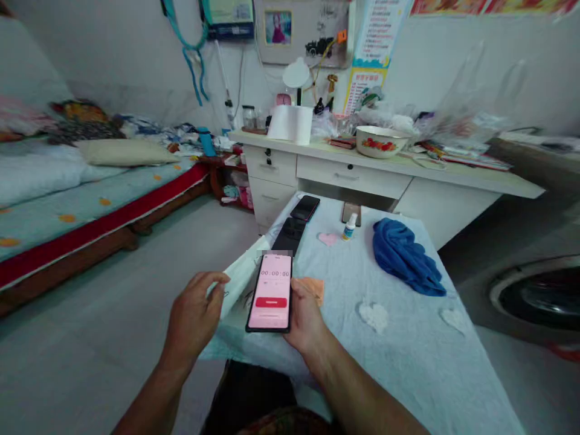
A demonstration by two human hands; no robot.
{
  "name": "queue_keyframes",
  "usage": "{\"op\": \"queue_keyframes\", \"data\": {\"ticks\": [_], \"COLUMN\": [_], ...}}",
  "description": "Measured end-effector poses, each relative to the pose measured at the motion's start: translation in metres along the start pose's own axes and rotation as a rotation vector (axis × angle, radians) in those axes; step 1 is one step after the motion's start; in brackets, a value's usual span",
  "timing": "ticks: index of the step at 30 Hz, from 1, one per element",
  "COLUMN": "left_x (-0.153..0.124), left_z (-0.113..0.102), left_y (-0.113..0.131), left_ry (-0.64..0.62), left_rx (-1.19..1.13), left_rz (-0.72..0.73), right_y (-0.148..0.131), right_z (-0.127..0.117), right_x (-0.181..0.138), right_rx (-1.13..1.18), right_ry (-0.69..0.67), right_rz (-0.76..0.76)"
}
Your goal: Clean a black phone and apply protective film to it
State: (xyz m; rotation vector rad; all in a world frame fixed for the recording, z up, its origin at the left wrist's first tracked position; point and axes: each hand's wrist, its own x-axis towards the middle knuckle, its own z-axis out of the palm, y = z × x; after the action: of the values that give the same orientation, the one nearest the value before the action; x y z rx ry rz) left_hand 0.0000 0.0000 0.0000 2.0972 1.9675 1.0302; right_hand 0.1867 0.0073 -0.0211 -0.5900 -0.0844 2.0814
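My right hand grips a phone from below, over the near left corner of a small table covered with a pale cloth. Its pink screen shows a timer at zero and a red button. My left hand hovers just left of the phone, fingers curled loosely with nothing in them, the fingertips close to the phone's edge. Farther up the table lie two dark phones, a small white bottle, a blue cloth and an orange pad.
A white desk with drawers stands behind the table, bearing a bowl, a paper roll and clutter. A bed runs along the left wall. Grey floor lies between bed and table. A round drum-like appliance sits at the right.
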Motion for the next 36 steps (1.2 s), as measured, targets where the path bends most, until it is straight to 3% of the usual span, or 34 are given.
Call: {"op": "queue_keyframes", "data": {"ticks": [4, 7, 9, 12, 14, 16, 21, 24, 30, 36], "left_x": [0.0, -0.016, -0.034, -0.066, -0.081, -0.088, -0.082, -0.073, -0.068, -0.064], "left_z": [-0.006, -0.017, -0.025, -0.03, -0.028, -0.021, -0.004, 0.004, 0.017, 0.022], "left_y": [0.004, 0.013, 0.018, 0.015, 0.009, 0.003, 0.007, 0.015, 0.018, 0.022], "left_ry": [-0.031, 0.131, 0.156, -0.107, -0.398, -0.531, -0.307, -0.277, -0.184, -0.087], "left_rx": [0.045, 0.124, 0.069, -0.145, -0.324, -0.467, -0.442, -0.445, -0.592, -0.734], "left_rz": [0.092, 0.101, 0.047, -0.154, -0.248, -0.336, -0.346, -0.346, -0.505, -0.581], "right_y": [0.005, 0.009, 0.011, 0.013, 0.016, 0.019, 0.027, 0.028, 0.028, 0.026], "right_z": [0.006, 0.008, 0.009, 0.01, 0.011, 0.012, 0.013, 0.015, 0.01, -0.005], "right_x": [0.011, 0.019, 0.023, 0.027, 0.029, 0.031, 0.035, 0.035, 0.04, 0.046], "right_rx": [0.085, 0.108, 0.118, 0.129, 0.133, 0.14, 0.17, 0.181, 0.152, 0.119], "right_ry": [-0.005, 0.007, 0.007, -0.014, -0.02, -0.021, -0.017, -0.007, -0.01, 0.093], "right_rz": [0.002, 0.034, 0.049, 0.066, 0.076, 0.079, 0.054, 0.046, 0.045, -0.007]}}
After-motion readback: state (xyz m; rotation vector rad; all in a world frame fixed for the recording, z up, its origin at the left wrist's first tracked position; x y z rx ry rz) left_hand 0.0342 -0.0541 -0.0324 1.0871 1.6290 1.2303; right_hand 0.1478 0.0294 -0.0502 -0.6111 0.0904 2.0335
